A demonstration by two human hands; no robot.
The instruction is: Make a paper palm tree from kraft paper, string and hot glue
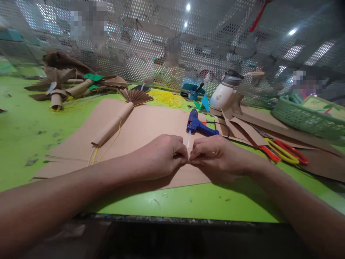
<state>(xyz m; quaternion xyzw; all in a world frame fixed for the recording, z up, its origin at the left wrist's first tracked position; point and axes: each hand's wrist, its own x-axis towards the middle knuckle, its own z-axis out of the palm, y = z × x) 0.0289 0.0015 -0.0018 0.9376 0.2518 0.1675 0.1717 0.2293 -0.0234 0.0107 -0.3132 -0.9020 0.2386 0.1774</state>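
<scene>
My left hand (161, 156) and my right hand (215, 156) meet near the front edge of a stack of brown paper sheets (153, 124). Both are closed in a pinch, fingertips almost touching. What lies between them is too small and hidden to name. Just beyond the fingers, a blue glue gun (201, 126) lies on the paper, a pale glue stick (189, 138) pointing toward my hands. Left of my hands rests a rolled brown paper tube (113, 124) with a pleated paper fan (136, 96) at its far end and yellow strings hanging from it.
Scissors (285, 151) with red and yellow handles lie at right among brown paper pieces. Behind stand a white bottle (225, 91) and a green basket (309, 118). Yellow shredded strands (167, 98) and several paper figures (78, 86) line the back, before a perforated metal screen (151, 46).
</scene>
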